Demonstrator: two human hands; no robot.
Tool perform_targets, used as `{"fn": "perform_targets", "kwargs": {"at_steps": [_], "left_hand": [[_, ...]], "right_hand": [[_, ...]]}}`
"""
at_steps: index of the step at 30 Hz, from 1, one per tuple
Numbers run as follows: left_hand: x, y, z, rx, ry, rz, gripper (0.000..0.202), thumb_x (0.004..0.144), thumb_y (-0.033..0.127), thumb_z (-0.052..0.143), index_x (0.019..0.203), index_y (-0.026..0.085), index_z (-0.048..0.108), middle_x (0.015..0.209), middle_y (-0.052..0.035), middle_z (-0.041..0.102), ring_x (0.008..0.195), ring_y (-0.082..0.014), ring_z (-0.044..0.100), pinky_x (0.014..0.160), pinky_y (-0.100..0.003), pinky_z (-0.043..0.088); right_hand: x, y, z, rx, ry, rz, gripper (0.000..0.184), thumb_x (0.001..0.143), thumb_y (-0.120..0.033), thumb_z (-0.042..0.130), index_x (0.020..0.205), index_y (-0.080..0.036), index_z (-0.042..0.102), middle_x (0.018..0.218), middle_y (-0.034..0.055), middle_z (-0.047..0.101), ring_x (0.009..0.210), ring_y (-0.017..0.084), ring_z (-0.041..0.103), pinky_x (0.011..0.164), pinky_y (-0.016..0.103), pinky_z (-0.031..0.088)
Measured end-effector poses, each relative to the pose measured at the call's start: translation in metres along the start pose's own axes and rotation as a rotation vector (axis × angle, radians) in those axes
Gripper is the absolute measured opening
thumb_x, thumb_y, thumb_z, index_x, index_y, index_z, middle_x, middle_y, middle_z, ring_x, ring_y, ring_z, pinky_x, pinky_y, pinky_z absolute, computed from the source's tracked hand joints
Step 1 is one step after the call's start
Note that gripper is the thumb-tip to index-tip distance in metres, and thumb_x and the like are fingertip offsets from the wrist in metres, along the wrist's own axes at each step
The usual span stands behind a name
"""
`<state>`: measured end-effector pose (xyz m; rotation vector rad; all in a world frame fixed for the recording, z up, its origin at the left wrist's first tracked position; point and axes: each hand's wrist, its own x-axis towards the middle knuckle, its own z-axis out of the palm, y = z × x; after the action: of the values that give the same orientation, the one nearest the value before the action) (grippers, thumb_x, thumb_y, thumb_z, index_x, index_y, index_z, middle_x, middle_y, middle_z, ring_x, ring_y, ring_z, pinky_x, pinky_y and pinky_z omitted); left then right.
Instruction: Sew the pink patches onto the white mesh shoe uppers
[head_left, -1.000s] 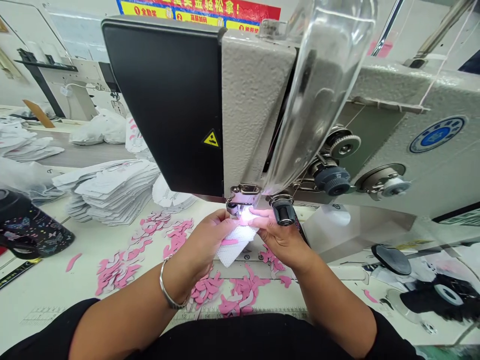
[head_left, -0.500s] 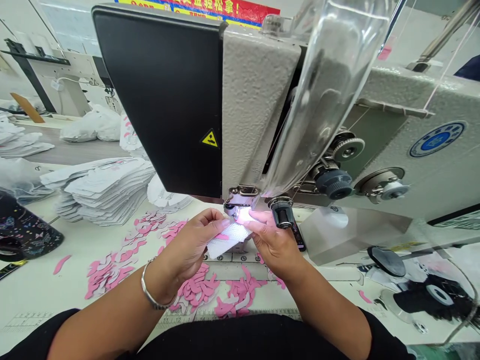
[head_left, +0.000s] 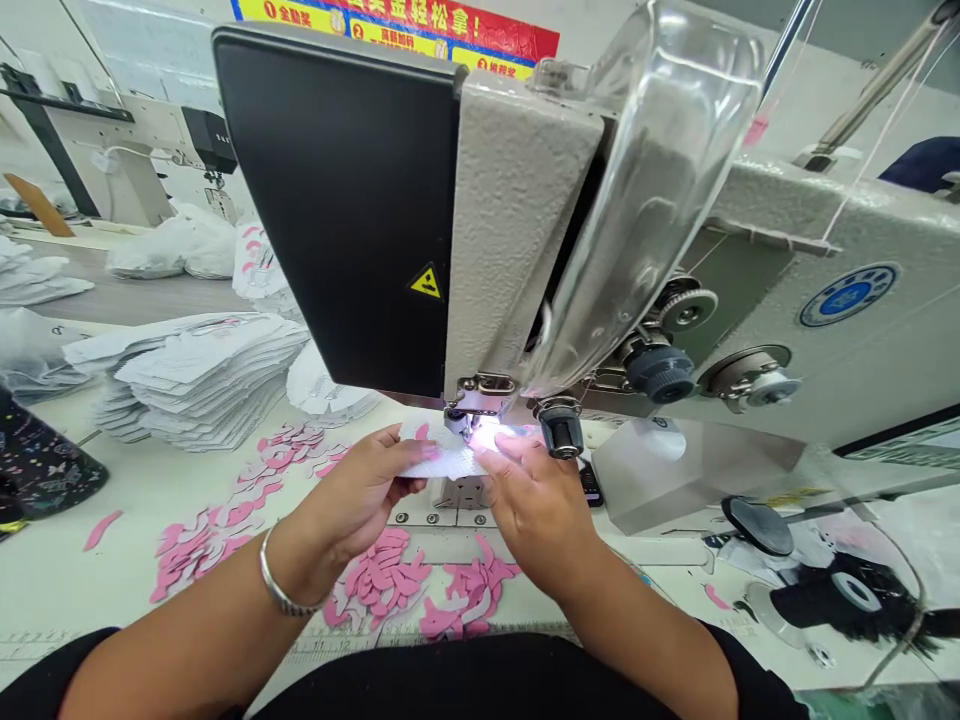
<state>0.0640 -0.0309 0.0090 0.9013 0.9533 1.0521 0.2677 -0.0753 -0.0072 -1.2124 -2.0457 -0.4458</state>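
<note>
One cloth [head_left: 452,462] held by both hands at a machine [head_left: 517,230]

The cloth, white and textured, is held nearly level just below the head of the machine, beside the needle parts, where its surface is bleached by a bright light. By the left hand [head_left: 364,480], its left end is pinched between thumb and curled fingers; a pink shape [head_left: 421,432] is seen on that end. By the right hand [head_left: 536,490], partly open with the fingers extended, the other end is pressed and guided close to the light.

Writing is carried by several things. On the red, blue and yellow banner [head_left: 450,22], cut off at the top, "金轻松拿!" can be read, over panels numbered 1, 2 and 3, the first marked "全勤奖". A yellow warning triangle [head_left: 426,283] is fixed to the black cover; the characters on the round blue badge [head_left: 847,296] are too small to be read. Along the front of the desk [head_left: 67,585], a ruler [head_left: 337,645] is marked with numbers, 11 and 12 among them.

Pink pieces [head_left: 386,575] are heaped before the machine and to its left. Beyond them, white pieces [head_left: 202,380] are stacked. By the right hand, a phone [head_left: 592,487] is partly hidden.
</note>
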Motion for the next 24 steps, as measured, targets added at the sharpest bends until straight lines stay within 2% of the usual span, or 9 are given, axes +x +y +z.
{"fn": "perform_targets", "kwargs": {"at_steps": [4, 9, 14, 17, 24], "left_hand": [[0.014, 0.005, -0.002, -0.019, -0.049, 0.036, 0.025, 0.071, 0.029, 0.083, 0.072, 0.017, 0.062, 0.073, 0.0015, 0.056, 0.064, -0.0103, 0.049, 0.055, -0.019, 0.042], [0.008, -0.003, 0.000, -0.123, -0.031, 0.025, 0.024, 0.073, 0.031, 0.083, 0.081, 0.020, 0.063, 0.081, 0.0022, 0.058, 0.069, -0.0101, 0.051, 0.060, -0.019, 0.045], [0.002, -0.007, 0.006, -0.032, -0.040, 0.034, 0.022, 0.073, 0.031, 0.083, 0.076, 0.016, 0.066, 0.075, -0.0002, 0.057, 0.070, -0.0120, 0.050, 0.064, -0.022, 0.045], [0.004, -0.004, 0.008, -0.021, -0.007, 0.021, 0.021, 0.071, 0.030, 0.083, 0.074, 0.016, 0.069, 0.078, -0.0019, 0.059, 0.070, -0.0122, 0.049, 0.064, -0.022, 0.044], [0.009, -0.002, 0.007, -0.002, 0.007, 0.030, 0.023, 0.070, 0.033, 0.084, 0.068, 0.019, 0.066, 0.069, 0.0008, 0.054, 0.065, -0.0125, 0.046, 0.062, -0.024, 0.041]], "right_hand": [[0.000, -0.011, -0.012, -0.092, -0.169, 0.010, 0.036, 0.098, -0.027, 0.052, 0.133, -0.025, 0.057, 0.097, 0.0094, 0.065, 0.108, 0.029, 0.059, 0.099, 0.050, 0.047], [0.001, -0.009, -0.016, -0.049, -0.230, -0.005, 0.039, 0.098, -0.027, 0.052, 0.136, -0.024, 0.053, 0.105, 0.0108, 0.063, 0.112, 0.029, 0.057, 0.104, 0.052, 0.044], [0.000, -0.008, -0.014, 0.005, -0.215, -0.017, 0.041, 0.096, -0.025, 0.054, 0.137, -0.021, 0.052, 0.112, 0.0133, 0.061, 0.116, 0.030, 0.054, 0.104, 0.051, 0.045], [-0.001, -0.008, -0.012, 0.010, -0.221, 0.001, 0.041, 0.096, -0.026, 0.054, 0.137, -0.023, 0.053, 0.114, 0.0131, 0.061, 0.113, 0.029, 0.056, 0.102, 0.052, 0.047], [-0.002, -0.009, -0.005, -0.009, -0.167, 0.023, 0.039, 0.097, -0.028, 0.052, 0.135, -0.024, 0.057, 0.114, 0.0131, 0.060, 0.107, 0.028, 0.058, 0.096, 0.050, 0.050]]}}
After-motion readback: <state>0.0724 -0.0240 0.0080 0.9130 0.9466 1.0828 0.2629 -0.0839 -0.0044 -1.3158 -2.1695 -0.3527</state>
